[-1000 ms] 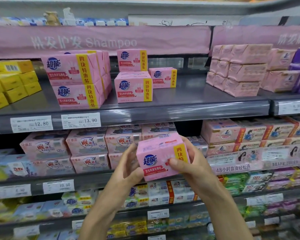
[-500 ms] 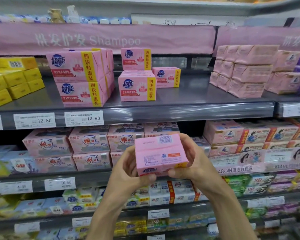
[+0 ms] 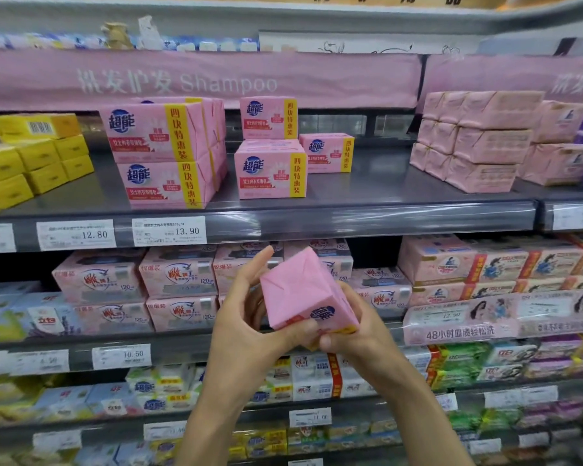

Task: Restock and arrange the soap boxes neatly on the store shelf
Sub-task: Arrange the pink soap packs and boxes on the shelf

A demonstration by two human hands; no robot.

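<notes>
Here, tilted pink soap box [image 3: 303, 294], gripped in 2 hands [image 3: 246, 331] [image 3: 362, 334].

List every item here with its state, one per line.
Soap box, tilted, folded end toward camera, held in both hands.
Left hand, grips the box's left side.
Right hand, grips its lower right corner.
Pink stack, two high, labels forward.
Front box, upright on shelf, label forward.

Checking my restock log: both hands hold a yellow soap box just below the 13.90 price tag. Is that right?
Not quite. The head view shows the box is pink, not yellow. The left hand and right hand do hold it together, just below the 13.90 tag.
</notes>
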